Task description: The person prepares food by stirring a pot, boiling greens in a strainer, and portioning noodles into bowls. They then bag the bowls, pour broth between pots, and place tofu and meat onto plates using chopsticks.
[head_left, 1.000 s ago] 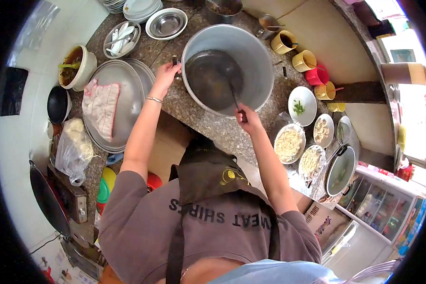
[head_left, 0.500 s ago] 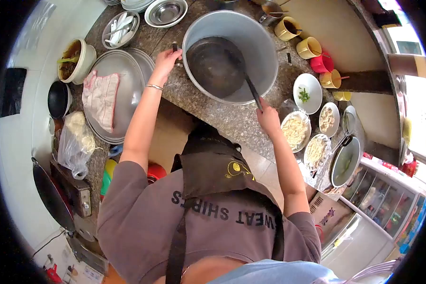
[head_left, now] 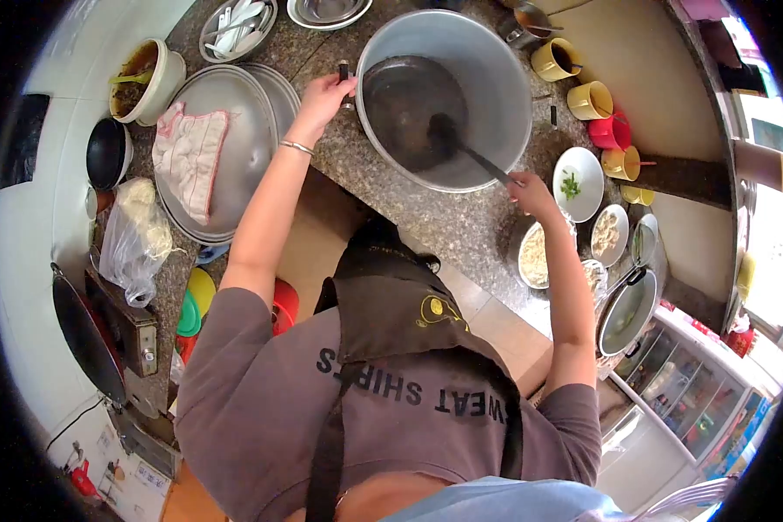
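A large grey metal pot (head_left: 498,83) stands on the stone counter, with dark, shiny liquid (head_left: 409,100) low inside it. My left hand (head_left: 324,100) is closed round the pot's black side handle (head_left: 345,71). In my right hand (head_left: 532,193) is the dark handle of a long ladle (head_left: 487,163), held over the pot's near right rim. Its rounded dark head slants down into the pot, at the near side of the liquid. Just right of my right hand sits a white bowl with chopped greens (head_left: 578,178). A bowl of pale noodles (head_left: 533,257) is partly covered by my forearm.
Yellow and red cups (head_left: 590,101) line the right wall. Large metal lids (head_left: 252,104) with a folded cloth (head_left: 191,165) lie on the left, near a bowl of white spoons (head_left: 237,33). A lidless pan (head_left: 626,313) stands at the right end, beyond more bowls.
My right hand has moved right and the ladle's head has come towards the near side of the pot. My left hand stays on the handle. The whole view has shifted slightly.
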### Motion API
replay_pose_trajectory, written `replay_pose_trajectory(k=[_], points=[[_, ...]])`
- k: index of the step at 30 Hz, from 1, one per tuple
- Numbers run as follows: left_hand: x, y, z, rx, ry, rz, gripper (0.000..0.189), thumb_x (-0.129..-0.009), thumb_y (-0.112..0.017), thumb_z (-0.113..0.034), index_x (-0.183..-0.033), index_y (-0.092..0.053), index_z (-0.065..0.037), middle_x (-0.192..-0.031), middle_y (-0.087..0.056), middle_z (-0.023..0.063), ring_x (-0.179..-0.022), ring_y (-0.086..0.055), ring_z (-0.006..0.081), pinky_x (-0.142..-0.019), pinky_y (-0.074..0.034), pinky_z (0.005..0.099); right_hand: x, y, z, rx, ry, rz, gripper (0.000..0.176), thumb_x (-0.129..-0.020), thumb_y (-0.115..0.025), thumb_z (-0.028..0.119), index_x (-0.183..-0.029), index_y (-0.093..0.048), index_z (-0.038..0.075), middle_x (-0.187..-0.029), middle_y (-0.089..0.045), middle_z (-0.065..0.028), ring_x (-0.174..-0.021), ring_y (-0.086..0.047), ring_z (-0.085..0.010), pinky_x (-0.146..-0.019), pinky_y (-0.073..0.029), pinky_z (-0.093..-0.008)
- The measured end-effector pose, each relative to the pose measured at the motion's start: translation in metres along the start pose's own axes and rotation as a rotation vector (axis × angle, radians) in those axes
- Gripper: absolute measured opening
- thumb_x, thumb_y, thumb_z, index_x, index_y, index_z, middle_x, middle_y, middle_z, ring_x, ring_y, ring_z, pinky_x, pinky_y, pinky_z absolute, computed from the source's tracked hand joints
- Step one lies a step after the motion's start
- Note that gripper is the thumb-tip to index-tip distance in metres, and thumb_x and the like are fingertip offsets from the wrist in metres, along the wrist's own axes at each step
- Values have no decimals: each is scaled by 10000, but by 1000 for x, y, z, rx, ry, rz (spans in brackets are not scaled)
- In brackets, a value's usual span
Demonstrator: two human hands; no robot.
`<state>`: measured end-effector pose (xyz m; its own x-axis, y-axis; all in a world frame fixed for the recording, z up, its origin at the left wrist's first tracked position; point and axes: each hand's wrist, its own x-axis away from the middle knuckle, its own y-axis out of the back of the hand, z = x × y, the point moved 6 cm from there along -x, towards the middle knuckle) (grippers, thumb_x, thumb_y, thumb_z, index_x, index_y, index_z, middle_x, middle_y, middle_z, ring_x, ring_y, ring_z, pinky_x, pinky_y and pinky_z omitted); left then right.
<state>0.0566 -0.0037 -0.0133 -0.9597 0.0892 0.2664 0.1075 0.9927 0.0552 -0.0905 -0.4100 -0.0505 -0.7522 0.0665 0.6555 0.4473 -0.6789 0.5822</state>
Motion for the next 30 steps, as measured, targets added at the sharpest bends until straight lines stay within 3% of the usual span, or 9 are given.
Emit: replay_pose_trajectory(k=[5, 7, 8, 14, 17, 22, 23, 26, 30], points=[[-3, 2, 4, -44, 14, 13, 262, -816, -608, -335, -709, -604, -96, -681, -538, -57, -578, -376, 51, -519, -256, 212, -5, -3, -5, -56, -90, -85, 364, -805, -540, 206, -1119, -583, 27, -660, -567, -33, -504, -502, -110, -442, -394, -246], [-5, 0, 6, -35, 1, 14, 266, -817, -606, -335, -704, -597, -94, -677, -536, -55, -575, -373, 50, -514, -254, 214, -13, -2, -1, 136, 4, -160, 365, -784, -531, 250, -1055, -606, 17, -800, -642, -180, -752, -640, -275, -734, -482, -368], [-6, 1, 7, -26, -9, 8, 270, -818, -604, -335, -700, -591, -92, -672, -533, -53, -571, -371, 49, -509, -253, 216, -15, -4, -3, 136, 3, -163, 365, -784, -531, 250, -1055, -606, 17, -800, -642, -180, -752, -640, -275, -734, -482, -368], [0, 0, 1, -20, 11, 2, 279, -826, -591, -336, -706, -585, -84, -686, -535, -49, -573, -371, 53, -511, -247, 217, -4, -6, 11, -37, -136, -70, 346, -799, -532, 208, -1074, -594, 8, -758, -628, -149, -593, -616, -246, -540, -492, -354], [-3, 0, 5, -23, -14, 20, 280, -825, -593, -337, -701, -586, -86, -672, -528, -54, -572, -371, 54, -509, -241, 214, -6, -15, -4, -270, -219, -23, 271, -816, -523, 183, -1000, -607, 2, -651, -579, -98, -486, -540, -175, -398, -408, -294], [-2, 2, 3, -52, -9, 9, 273, -827, -592, -338, -695, -586, -100, -667, -527, -62, -567, -371, 44, -503, -243, 213, 15, -21, -25, -1035, -297, 92, 191, -846, -502, 194, -968, -519, 48, -687, -539, -59, -429, -402, -72, -326, -277, -210], [-4, 2, 7, -47, 0, 15, 269, -827, -593, -339, -695, -588, -105, -665, -525, -66, -568, -373, 40, -505, -244, 211, 26, -21, -26, -1030, -290, 151, 259, -863, -494, 204, -1083, -484, 66, -729, -534, -49, -442, -370, -52, -331, -272, -185], [-3, 1, 8, -25, 35, 24, 257, -830, -593, -335, -707, -596, -110, -663, -526, -71, -563, -373, 36, -501, -244, 208, 63, -28, -28, -1269, -239, 155, 274, -883, -490, 220, -1116, -488, 76, -737, -526, -38, -456, -355, -40, -343, -262, -167], [-6, 3, 12, -71, 23, 38, 239, -830, -592, -332, -754, -603, -106, -679, -541, -65, -545, -380, 31, -472, -253, 206, 118, -47, -16, -1474, -121, 137, 453, -908, -479, 230, -1311, -349, 71, -806, -527, -62, -456, -331, -37, -354, -245, -152]])
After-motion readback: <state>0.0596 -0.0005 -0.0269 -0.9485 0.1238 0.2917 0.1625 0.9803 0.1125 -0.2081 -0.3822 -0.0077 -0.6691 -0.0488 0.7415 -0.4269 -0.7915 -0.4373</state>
